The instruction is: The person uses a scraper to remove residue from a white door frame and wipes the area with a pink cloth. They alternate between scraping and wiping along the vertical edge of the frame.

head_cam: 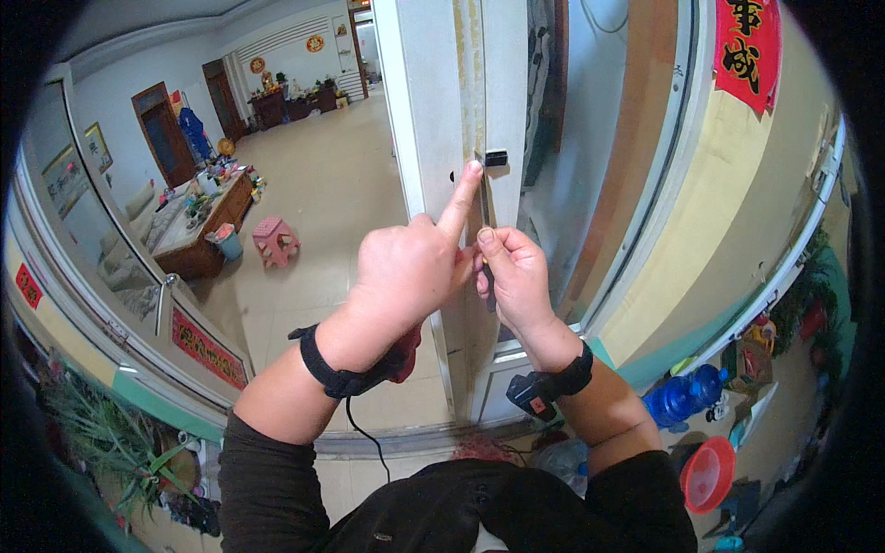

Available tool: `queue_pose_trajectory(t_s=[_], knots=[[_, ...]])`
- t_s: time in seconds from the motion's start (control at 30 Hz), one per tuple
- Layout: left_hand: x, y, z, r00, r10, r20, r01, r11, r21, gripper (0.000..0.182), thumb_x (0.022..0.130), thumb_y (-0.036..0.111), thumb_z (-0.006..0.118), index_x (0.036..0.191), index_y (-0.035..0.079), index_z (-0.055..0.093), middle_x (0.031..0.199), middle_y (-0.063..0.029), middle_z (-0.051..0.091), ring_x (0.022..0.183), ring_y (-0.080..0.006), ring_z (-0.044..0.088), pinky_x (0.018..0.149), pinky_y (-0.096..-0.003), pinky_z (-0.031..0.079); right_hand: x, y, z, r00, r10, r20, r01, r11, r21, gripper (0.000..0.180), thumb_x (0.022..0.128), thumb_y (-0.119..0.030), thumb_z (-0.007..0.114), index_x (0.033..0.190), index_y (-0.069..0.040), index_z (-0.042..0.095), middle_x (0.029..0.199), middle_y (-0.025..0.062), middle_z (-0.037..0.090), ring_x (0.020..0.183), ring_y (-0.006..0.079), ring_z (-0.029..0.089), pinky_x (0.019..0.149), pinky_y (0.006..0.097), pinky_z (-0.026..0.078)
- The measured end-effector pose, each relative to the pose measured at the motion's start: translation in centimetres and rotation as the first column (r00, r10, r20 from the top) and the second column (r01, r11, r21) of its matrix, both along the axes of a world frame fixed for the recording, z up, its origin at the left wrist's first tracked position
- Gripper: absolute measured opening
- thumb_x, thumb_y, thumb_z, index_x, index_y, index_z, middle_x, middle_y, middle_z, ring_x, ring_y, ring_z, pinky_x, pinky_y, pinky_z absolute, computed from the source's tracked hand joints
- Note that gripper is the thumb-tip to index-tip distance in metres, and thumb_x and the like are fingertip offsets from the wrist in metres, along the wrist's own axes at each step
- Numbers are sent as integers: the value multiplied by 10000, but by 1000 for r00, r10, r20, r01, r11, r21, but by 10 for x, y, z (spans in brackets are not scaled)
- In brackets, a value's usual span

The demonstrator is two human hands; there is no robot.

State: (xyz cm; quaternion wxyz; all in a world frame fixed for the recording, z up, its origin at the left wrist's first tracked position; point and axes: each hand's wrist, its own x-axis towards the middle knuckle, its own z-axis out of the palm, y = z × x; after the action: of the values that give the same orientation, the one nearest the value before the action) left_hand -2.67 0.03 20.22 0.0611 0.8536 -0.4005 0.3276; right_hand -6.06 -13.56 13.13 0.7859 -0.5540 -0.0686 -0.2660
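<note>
In front of me is the edge of a white door frame (pixel 508 90) with yellowish residue strips running down it. A small black latch piece (pixel 496 158) sits on it. My left hand (pixel 408 256) reaches up with the index finger extended, its tip touching the frame just left of the black piece; its other fingers are curled and partly hidden. My right hand (pixel 515 273), just below and to the right, pinches a thin dark tool (pixel 485 200), possibly a screwdriver or file, that points up along the frame. The tool's tip is close to my left fingertip.
An open glazed door (pixel 166 304) stands on the left. Beyond the doorway are a pink plastic stool (pixel 276 240) and a cluttered wooden table (pixel 207 238). At the lower right lie blue water bottles (pixel 684 395) and a red basin (pixel 708 474); potted plants (pixel 131 442) stand lower left.
</note>
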Motion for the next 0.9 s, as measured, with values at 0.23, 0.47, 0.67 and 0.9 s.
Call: queue_pose_trajectory(t_s=[0.23, 0.47, 0.67, 0.9], knots=[[-6, 6, 6, 999, 52, 15, -53, 993, 110, 877, 776, 383, 671, 1503, 195, 219, 600, -120, 574, 487, -294, 603, 440, -418, 487, -4, 9, -2, 999, 35, -10, -34, 999, 41, 240, 974, -265, 542, 841, -65, 557, 662, -18, 537, 480, 43, 466, 408, 184, 366], [0, 4, 10, 990, -38, 134, 43, 999, -32, 833, 794, 426, 638, 1494, 185, 256, 557, -118, 556, 450, -284, 587, 415, -418, 475, 2, 8, 2, 993, 17, 114, -23, 998, 53, 246, 966, -275, 557, 832, -69, 561, 660, -14, 541, 457, 45, 452, 400, 183, 355], [-4, 5, 6, 997, -12, 74, 10, 999, 34, 842, 795, 430, 640, 1495, 172, 250, 562, -108, 558, 459, -281, 592, 422, -403, 484, -1, 6, -3, 999, 52, 0, -51, 998, 42, 234, 974, -269, 539, 851, -70, 558, 687, 9, 579, 461, 56, 460, 406, 191, 358], [-4, 6, 5, 998, -31, 48, 29, 998, 47, 868, 786, 434, 658, 1494, 151, 243, 577, -116, 570, 465, -286, 596, 436, -407, 493, -6, 8, -3, 999, 29, -35, -27, 998, 57, 250, 970, -280, 547, 829, -73, 552, 672, -4, 552, 445, 45, 443, 389, 182, 342]])
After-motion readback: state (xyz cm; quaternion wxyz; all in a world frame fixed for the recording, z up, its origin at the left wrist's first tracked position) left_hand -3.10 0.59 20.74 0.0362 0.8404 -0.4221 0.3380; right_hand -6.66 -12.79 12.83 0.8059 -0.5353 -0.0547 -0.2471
